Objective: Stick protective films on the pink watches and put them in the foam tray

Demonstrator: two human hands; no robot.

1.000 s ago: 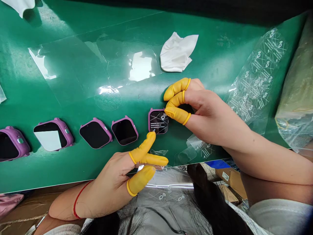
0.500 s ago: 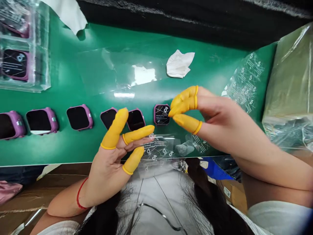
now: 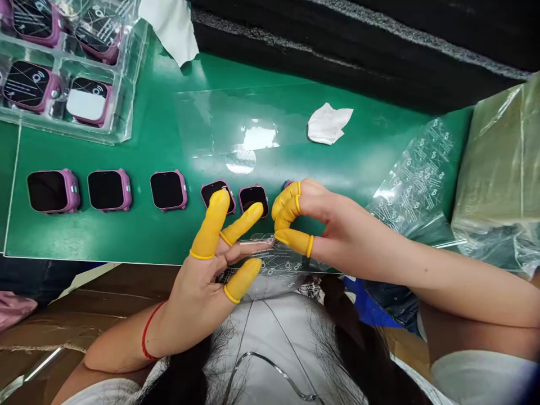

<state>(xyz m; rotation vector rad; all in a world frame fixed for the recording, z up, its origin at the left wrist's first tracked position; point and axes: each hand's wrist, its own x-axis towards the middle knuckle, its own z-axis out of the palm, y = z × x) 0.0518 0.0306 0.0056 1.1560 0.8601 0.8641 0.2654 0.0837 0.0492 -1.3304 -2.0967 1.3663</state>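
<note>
A clear film sheet (image 3: 282,260) with white printed marks lies at my left hand (image 3: 215,270), which wears yellow finger cots. Its index and middle fingers are stretched out, and the thumb and other fingers hold the sheet's left side. My right hand (image 3: 301,219), also in yellow cots, pinches at the sheet's upper edge; its fingertips hide the exact contact. Just above the left fingertips are two purple smartwatches, one (image 3: 217,194) partly covered by a finger, the other (image 3: 254,198) dark-screened. Another smartwatch (image 3: 288,183) is mostly hidden behind my right hand.
Three more smartwatches (image 3: 109,190) stand in a row on the green mat (image 3: 169,236). A clear tray (image 3: 120,132) of film-covered watches sits upper left. A white cloth piece (image 3: 329,124), printed film sheets (image 3: 415,174), a wrapped box (image 3: 489,163) and a black foam wall (image 3: 295,62) surround the area.
My right hand has moved down and left, over the film-covered watch and to the film sheet. My left hand has shifted slightly right. The view has swung left, showing more of the tray.
</note>
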